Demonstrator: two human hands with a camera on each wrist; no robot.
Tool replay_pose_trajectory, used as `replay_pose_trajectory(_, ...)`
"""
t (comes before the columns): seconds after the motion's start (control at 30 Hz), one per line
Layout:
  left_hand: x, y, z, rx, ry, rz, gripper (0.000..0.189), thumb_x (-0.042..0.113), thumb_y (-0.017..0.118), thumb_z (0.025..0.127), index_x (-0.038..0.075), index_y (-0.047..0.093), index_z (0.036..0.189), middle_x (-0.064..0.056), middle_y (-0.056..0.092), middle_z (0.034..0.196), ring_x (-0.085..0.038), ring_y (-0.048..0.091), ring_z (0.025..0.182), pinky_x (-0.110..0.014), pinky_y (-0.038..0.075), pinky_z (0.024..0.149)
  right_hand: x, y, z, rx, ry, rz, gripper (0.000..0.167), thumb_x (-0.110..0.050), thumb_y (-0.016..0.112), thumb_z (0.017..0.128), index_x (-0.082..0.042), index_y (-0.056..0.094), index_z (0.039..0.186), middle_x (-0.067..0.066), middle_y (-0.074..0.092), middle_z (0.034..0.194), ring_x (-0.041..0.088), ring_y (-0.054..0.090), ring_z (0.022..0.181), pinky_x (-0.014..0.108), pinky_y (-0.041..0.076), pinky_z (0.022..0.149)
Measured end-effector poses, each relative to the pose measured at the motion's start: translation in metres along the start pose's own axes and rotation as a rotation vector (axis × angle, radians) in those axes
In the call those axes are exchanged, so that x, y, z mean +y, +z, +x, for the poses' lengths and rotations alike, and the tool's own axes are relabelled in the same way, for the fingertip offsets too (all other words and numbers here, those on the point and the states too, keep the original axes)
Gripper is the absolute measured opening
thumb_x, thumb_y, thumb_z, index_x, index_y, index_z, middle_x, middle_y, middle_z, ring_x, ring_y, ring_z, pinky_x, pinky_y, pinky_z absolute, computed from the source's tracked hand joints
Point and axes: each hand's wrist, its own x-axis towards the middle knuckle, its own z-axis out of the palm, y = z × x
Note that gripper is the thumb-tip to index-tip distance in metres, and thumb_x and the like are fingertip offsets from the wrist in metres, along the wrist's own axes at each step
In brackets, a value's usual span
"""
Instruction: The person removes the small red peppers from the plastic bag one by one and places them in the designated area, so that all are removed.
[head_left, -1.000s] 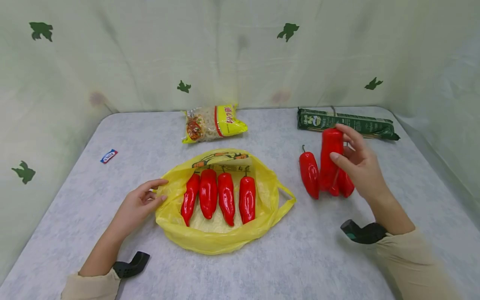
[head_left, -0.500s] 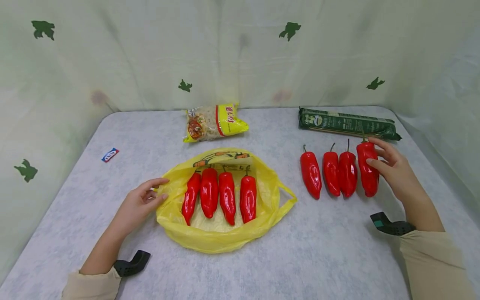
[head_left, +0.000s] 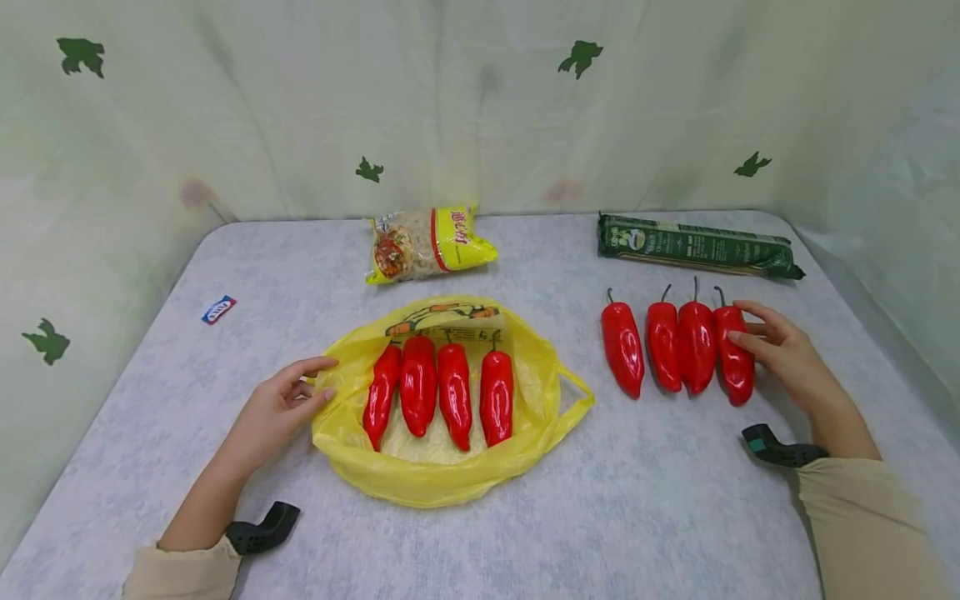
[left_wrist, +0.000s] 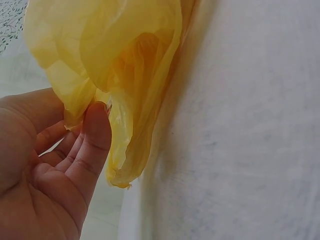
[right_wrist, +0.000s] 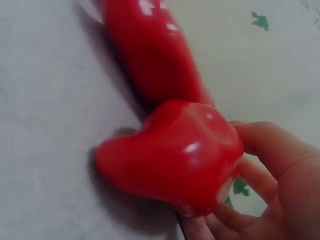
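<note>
Bag: yellow, lying on the table with its mouth gaping; a handle loop trails from its right side.
Left hand: at the bag's left rim, pinching the film between thumb and forefinger; the forefinger reaches along the far side, the thumb lies nearer the person, the remaining fingers bend in below.
Left forearm: slants in from the near left towards the bag, sleeve pushed back, black mount at the wrist.
Right hand: well to the right of the bag, palm turned towards it, holding the end pepper; thumb over the upper face, forefinger reaching to the stem end.
Right forearm: comes up from the near right, leaning towards the bag; a second black mount sits below the palm.
End pepper: farthest from the bag in a row of four, tip towards the person; whether its whole length rests on the table, I cannot tell.
Loose peppers: three, between the bag and the end pepper, stems pointing away.
Bagged peppers: four side by side inside the bag.
Pasta: just beyond the bag.
Green packet: beyond the bag, to its right.
Wrapper: beyond the bag, to its left.
</note>
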Motion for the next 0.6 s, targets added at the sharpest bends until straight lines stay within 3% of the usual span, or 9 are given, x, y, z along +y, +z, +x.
replay_pose_trajectory(0.2,0.0,0.0,0.001,-0.002,-0.005,0.004,0.04,0.017,0.062,0.086,0.007,0.051,0.123,-0.01,0.053,0.109,-0.012,0.049,0.075,-0.018,0.043,0.058,-0.003,0.005,-0.001,0.006,-0.032,-0.048,0.072,-0.044,0.052,0.087,-0.013,0.019,0.143,0.03,0.025,0.135,0.047,0.027,0.117,0.043,0.047,0.075)
replay_pose_trajectory(0.37,0.0,0.0,0.001,-0.003,0.0,0.004,0.039,0.016,0.062,0.086,0.007,0.051,0.123,-0.009,0.053,0.108,-0.012,0.048,0.074,-0.018,0.043,0.057,-0.005,0.004,-0.001,0.02,-0.032,-0.02,0.071,-0.043,0.051,0.088,-0.013,0.018,0.144,0.028,0.019,0.14,0.049,0.022,0.121,0.059,0.036,0.084)
replay_pose_trajectory(0.53,-0.002,0.0,0.002,0.002,0.01,-0.007,0.039,0.016,0.062,0.086,0.007,0.052,0.123,-0.008,0.053,0.109,-0.011,0.049,0.075,-0.018,0.043,0.058,0.012,-0.001,0.015,0.12,-0.045,0.029,0.067,-0.047,0.052,0.086,-0.029,0.021,0.143,0.013,0.02,0.144,0.04,0.023,0.125,0.061,0.03,0.087)
replay_pose_trajectory(0.6,-0.002,0.001,0.002,0.003,0.012,-0.009,0.039,0.016,0.062,0.086,0.007,0.052,0.122,-0.008,0.053,0.109,-0.011,0.049,0.075,-0.018,0.043,0.058,0.008,-0.001,0.015,0.156,-0.081,0.039,0.064,-0.045,0.053,0.086,-0.032,0.024,0.141,0.007,0.023,0.143,0.033,0.027,0.125,0.054,0.035,0.089)
